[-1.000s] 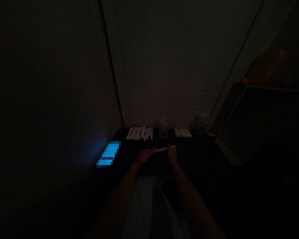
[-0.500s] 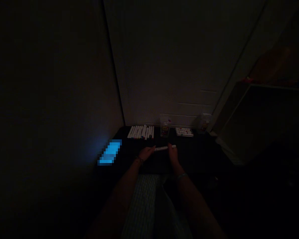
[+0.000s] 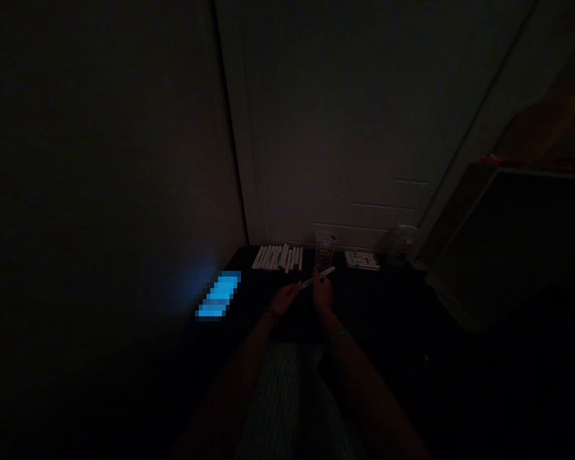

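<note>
Near darkness is prevailing. 1 blue glowing rectangle (image 3: 219,295) is casting faint light on the left wall (image 3: 124,160). Back wall (image 3: 354,121) is standing behind a dark table (image 3: 374,303); boxy furniture (image 3: 531,243) is looming at right.

White marker (image 3: 327,272) held at one end by left hand (image 3: 285,298), gripped toward other end by right hand (image 3: 322,294). Row of markers (image 3: 278,258) laid along rear of dark counter (image 3: 374,303). Flat pack (image 3: 361,260) placed between clear container (image 3: 324,250) and second container (image 3: 403,246). Glowing blue rectangle (image 3: 219,295), pixelated, noted at left.
</note>
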Tool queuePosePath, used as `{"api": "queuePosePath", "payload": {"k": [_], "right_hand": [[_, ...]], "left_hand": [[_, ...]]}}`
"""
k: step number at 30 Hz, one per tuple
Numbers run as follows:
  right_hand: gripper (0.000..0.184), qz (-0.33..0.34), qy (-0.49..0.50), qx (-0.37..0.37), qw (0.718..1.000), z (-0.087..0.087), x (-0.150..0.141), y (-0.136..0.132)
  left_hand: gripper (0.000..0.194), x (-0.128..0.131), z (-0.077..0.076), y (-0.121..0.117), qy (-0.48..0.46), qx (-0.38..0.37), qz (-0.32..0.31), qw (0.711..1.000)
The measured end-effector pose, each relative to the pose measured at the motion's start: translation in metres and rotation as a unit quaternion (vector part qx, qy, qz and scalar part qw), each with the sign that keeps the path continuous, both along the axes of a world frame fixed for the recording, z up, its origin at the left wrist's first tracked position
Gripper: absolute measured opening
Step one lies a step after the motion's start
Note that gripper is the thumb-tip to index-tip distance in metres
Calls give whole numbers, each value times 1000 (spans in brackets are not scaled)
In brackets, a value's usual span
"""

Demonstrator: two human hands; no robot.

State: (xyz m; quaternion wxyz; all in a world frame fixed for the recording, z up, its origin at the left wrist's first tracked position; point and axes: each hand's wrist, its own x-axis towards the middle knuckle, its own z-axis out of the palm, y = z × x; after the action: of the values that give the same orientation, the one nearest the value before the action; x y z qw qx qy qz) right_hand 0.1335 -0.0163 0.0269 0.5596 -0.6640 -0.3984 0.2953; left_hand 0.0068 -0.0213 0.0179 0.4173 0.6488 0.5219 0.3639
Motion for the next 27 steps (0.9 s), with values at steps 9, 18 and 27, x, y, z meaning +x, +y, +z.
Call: {"api": "queuePosePath", "payload": {"k": [9,18,27], "right_hand": [[33,24,133,86,987,-15,-11,-5],[30,-20,160,82,984,-23,-7,-1],[27,-34,182,88,979,-10,-7,-12]], "left_hand": [[53,1,-6,-2,113,85,-48,989],[65,6,3,-4,140,19,-51,989],[73,12,2,-1,114,-30,-57,991]]}}
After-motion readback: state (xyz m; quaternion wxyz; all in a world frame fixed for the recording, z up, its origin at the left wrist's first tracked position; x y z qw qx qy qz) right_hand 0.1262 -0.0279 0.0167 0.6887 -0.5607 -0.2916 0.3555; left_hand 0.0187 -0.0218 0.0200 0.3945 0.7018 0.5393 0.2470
